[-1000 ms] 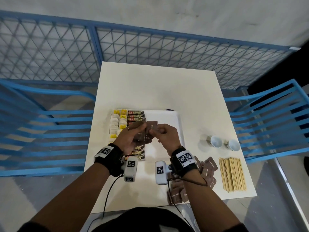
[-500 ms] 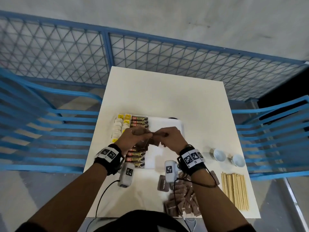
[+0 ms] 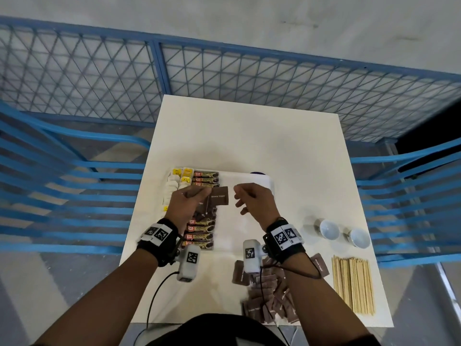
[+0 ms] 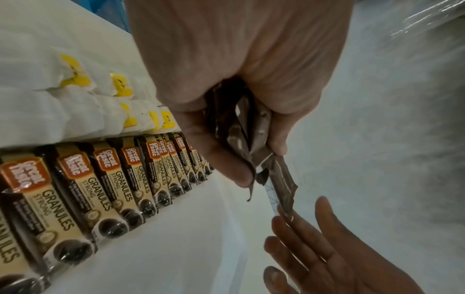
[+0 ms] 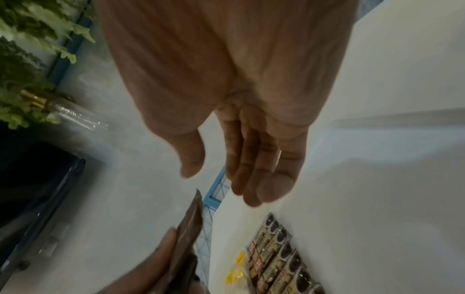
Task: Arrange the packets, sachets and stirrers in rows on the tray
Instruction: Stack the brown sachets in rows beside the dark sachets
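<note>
My left hand [image 3: 189, 203] [image 4: 254, 151] grips a small bunch of brown sugar sachets [image 3: 219, 199] [image 4: 251, 143] above the white tray [image 3: 262, 182]. My right hand [image 3: 247, 198] [image 5: 241, 171] hovers just right of them with relaxed fingers and holds nothing. On the tray's left lie rows of white tea bags with yellow tags [image 3: 174, 181] [image 4: 75, 95] and a row of granule coffee sticks [image 3: 205, 179] [image 4: 105, 179]. More brown sachets [image 3: 269, 295] lie heaped at the table's near edge. Wooden stirrers [image 3: 353, 285] lie in a bundle at the near right.
Two small white cups [image 3: 329, 228] stand on the table right of the tray. Blue chairs [image 3: 62, 186] flank the table on both sides, and a blue mesh fence [image 3: 224, 71] runs behind it. Cables hang from my wrist cameras.
My right hand has let go of the sachets and drawn away to the right with its fingers relaxed. The left hand keeps the bunch over the tray.
</note>
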Demonstrator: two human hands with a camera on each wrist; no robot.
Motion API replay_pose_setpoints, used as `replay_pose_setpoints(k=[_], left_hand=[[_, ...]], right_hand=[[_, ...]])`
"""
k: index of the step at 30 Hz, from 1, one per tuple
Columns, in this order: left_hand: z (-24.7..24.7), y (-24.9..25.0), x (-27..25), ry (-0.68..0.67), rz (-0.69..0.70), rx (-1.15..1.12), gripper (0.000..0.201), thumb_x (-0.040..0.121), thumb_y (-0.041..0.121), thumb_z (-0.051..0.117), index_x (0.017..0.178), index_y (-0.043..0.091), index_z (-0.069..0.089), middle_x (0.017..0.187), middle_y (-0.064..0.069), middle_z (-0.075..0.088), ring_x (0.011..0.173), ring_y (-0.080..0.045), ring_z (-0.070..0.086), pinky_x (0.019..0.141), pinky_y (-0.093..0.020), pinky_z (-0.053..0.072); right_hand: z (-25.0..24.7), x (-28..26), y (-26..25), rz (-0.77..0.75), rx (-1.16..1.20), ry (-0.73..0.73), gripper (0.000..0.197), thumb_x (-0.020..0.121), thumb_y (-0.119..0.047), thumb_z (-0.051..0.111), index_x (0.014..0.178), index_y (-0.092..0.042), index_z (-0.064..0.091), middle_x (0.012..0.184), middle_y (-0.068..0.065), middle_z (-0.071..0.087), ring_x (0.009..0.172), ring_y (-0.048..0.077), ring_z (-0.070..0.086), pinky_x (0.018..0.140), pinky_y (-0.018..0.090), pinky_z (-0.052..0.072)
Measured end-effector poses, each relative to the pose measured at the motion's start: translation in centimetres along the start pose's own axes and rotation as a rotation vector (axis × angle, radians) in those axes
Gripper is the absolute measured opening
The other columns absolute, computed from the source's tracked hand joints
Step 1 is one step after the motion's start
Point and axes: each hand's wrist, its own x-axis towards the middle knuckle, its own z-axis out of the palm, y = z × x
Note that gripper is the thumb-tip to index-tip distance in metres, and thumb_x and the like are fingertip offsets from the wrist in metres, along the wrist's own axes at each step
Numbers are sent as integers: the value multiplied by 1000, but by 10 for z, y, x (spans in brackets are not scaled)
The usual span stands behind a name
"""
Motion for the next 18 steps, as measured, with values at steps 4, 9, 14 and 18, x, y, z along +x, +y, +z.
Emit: replay_pose_setpoints(k=[4,9,14,18], left_hand=[[4,2,0,-15,23,21,16,83,20,83,94,9,79,92,-19,76,78,-29,72,75,-41,58],[-3,3,0,-119,-24,34,24,77,9,85,101,9,79,95,-19,77,83,-28,71,79,-39,54],[-12,-1,14,-78,-61,40,21,78,8,85,98,6,79,91,-22,76,80,-31,70,70,-35,55],[-25,-4,25,-64,-147,3,28,81,16,84,103,1,75,87,-27,71,63,-31,67,53,-30,51]], right_hand=[[11,1,1,-48,-198,-131,17,87,-25,76,95,-10,72,71,6,73,52,13,65,53,24,52],[16,15,6,-28,-113,-48,8,87,-16,76,82,-15,69,64,6,71,53,18,64,56,27,52],[15,32,8,-6,-35,-44,9,86,-7,76,82,-12,69,68,8,70,55,19,63,53,26,51],[10,59,17,45,-38,76,10,87,-7,75,83,-12,67,70,5,70,53,14,59,50,27,47]])
